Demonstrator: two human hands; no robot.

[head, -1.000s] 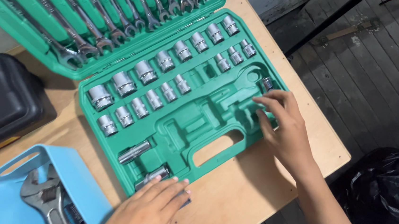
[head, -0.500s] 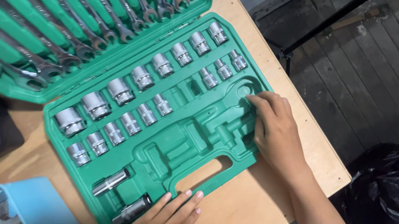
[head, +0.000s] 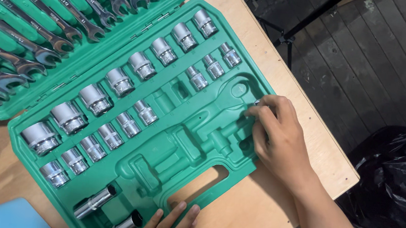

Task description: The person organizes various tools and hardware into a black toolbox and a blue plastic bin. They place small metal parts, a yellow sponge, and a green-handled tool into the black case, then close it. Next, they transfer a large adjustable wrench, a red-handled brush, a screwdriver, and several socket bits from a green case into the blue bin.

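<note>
Plywood table point(head: 262, 215) under a green socket case point(head: 172, 140) fills the view, loose sockets point(head: 94, 201) lying near the left hand point(head: 170, 226), whose fingers rest flat and apart on the case's front edge. Further right, the right hand point(head: 278, 134) pinches a small metal piece point(head: 257, 103) at the case's right edge; being barely gripped, it could slip into the moulded recesses or roll off the table.

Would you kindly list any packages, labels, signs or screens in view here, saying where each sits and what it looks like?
Tool case: open green plastic moulded tray on the wooden table, holding rows of shiny sockets; right hand rests at its right edge, left hand at its front edge.
Case lid: upper left, green, holding spanners, with small raised size markings.
Blue container: bottom left corner, only partly seen.
No signs or screens.
</note>
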